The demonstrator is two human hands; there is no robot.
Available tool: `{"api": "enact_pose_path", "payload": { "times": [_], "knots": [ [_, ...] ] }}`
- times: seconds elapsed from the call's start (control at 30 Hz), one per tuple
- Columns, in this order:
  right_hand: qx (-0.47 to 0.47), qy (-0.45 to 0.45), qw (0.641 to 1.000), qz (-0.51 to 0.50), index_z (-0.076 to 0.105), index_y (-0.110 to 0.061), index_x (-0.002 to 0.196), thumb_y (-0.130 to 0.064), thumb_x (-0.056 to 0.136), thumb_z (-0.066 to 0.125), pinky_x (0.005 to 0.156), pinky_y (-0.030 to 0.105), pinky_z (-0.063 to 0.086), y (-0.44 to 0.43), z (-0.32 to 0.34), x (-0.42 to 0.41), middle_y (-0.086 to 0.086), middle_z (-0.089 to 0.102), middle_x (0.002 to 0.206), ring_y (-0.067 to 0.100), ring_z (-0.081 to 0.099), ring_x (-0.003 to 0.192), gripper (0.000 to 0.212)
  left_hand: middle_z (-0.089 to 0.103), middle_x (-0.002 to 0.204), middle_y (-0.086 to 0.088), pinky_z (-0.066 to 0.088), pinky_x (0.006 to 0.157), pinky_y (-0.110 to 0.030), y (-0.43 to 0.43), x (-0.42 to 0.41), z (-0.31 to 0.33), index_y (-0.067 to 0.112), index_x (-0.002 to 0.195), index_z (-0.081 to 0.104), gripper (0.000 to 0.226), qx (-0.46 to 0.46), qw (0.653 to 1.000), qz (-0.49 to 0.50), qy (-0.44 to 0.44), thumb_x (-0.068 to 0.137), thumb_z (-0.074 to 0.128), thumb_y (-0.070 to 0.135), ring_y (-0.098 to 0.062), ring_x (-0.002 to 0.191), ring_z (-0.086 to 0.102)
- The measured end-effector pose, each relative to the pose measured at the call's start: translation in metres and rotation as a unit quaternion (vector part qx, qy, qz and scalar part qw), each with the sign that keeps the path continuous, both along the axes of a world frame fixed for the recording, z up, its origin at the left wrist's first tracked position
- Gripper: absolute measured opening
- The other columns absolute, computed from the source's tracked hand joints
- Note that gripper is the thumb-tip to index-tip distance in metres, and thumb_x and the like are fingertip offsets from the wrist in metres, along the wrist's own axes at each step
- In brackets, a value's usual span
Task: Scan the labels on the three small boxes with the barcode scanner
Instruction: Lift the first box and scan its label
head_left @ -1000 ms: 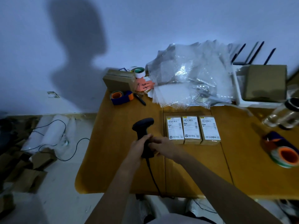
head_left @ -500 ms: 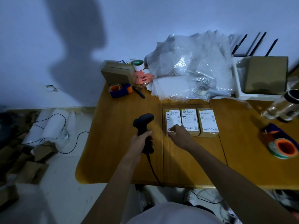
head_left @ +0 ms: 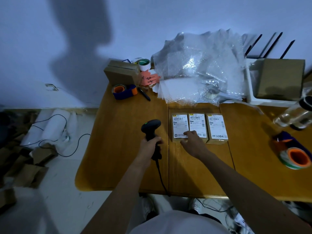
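Three small brown boxes with white shipping labels lie side by side on the wooden table (head_left: pixel 121 166): the left box (head_left: pixel 179 123), the middle box (head_left: pixel 197 121) and the right box (head_left: pixel 217 127). My left hand (head_left: pixel 149 148) grips the handle of the black barcode scanner (head_left: pixel 151 128), held upright just left of the boxes, its cable trailing off the table's front edge. My right hand (head_left: pixel 192 142) rests at the near edge of the left and middle boxes, its fingers spread and touching them.
A heap of bubble wrap (head_left: pixel 200 68) lies behind the boxes. A tape dispenser (head_left: pixel 124 91), a pen (head_left: pixel 144 94) and a cardboard box (head_left: pixel 122 71) sit at the back left. A tape roll (head_left: pixel 295 155) and a clear bottle (head_left: pixel 293 115) are at the right. Cables and cardboard cover the floor at left.
My right hand left the scanner handle and reached forward onto the near edge of the left and middle boxes. My left hand kept hold of the scanner.
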State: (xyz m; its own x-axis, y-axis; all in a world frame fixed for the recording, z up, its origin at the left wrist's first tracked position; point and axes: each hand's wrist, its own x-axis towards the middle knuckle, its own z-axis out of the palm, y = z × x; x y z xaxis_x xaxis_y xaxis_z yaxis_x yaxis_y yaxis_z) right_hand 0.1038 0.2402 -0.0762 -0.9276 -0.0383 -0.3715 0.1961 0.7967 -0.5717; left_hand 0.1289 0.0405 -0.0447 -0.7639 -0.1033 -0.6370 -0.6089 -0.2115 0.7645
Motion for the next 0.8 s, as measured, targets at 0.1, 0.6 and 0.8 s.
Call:
{"api": "enact_pose_path", "payload": {
  "times": [0.1,0.6,0.8],
  "knots": [
    [-0.003,-0.003,1.0,-0.002,0.046,-0.007,0.145,-0.029,0.098,0.057,0.101,0.046,0.051,0.003,-0.004,-0.003,0.016,0.044,0.146,0.033,0.056,0.124,0.053,0.076,0.106,-0.014,0.055,0.067,-0.034,0.006,-0.007,-0.006,0.009,0.115,0.06,0.026,-0.022,1.0,-0.01,0.001,0.092,0.069,0.016,-0.019,0.066,0.063],
    [-0.059,-0.011,0.996,-0.062,0.044,-0.009,0.144,-0.028,0.098,0.057,0.095,0.038,0.054,0.001,-0.01,-0.016,0.015,0.046,0.143,0.031,0.056,0.123,0.051,0.063,0.076,-0.007,0.052,0.062,-0.034,0.031,-0.045,-0.025,0.007,0.115,0.058,0.024,-0.077,0.994,-0.068,-0.028,0.094,0.065,0.016,-0.019,0.061,0.063],
    [-0.118,-0.028,0.988,-0.091,0.046,-0.011,0.146,-0.03,0.098,0.057,0.077,0.023,0.045,0.003,-0.006,-0.017,0.012,0.048,0.144,0.019,0.055,0.113,0.053,0.068,0.091,-0.013,0.053,0.059,-0.031,0.041,-0.051,-0.032,0.012,0.118,0.056,0.023,-0.089,0.993,-0.063,-0.047,0.096,0.061,0.017,-0.02,0.067,0.065]
  ]
}}
